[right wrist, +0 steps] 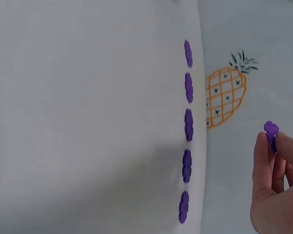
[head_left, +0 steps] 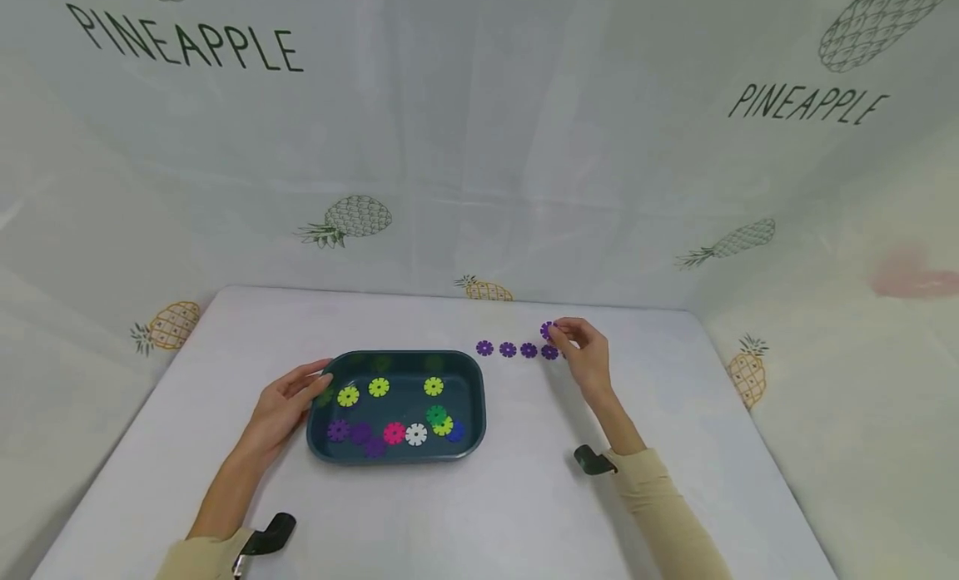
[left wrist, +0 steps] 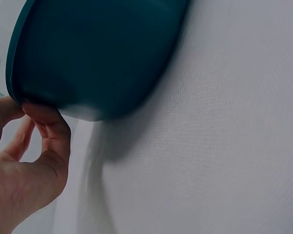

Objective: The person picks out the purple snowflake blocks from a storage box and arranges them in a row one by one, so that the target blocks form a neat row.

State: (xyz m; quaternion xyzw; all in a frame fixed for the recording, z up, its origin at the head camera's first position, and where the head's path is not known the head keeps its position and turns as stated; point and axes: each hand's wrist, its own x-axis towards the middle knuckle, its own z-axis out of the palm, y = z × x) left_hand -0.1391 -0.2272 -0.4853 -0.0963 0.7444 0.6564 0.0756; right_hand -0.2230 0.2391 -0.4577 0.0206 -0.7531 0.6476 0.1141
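Note:
My left hand (head_left: 288, 405) grips the left rim of a dark teal tray (head_left: 397, 458), thumb on the rim and fingers at its outer side. In the left wrist view the tray's corner (left wrist: 97, 58) is pinched by that hand (left wrist: 34, 156). My right hand (head_left: 584, 355) holds a purple notched plastic disc (head_left: 547, 329) between thumb and fingertips, above the table. The right wrist view shows this disc (right wrist: 271, 129) in the hand (right wrist: 278, 185). Below it, several like purple discs (head_left: 508, 349) lie in a straight row, the rightmost partly hidden by the hand.
Inside the tray lie several notched discs: yellow (head_left: 348, 396), purple (head_left: 339, 430), pink (head_left: 394, 433), white (head_left: 416, 434), green (head_left: 436, 414) and blue (head_left: 455, 432). A white cloth covers the table (head_left: 449, 522). Behind it hangs a pineapple-print curtain (head_left: 479, 147).

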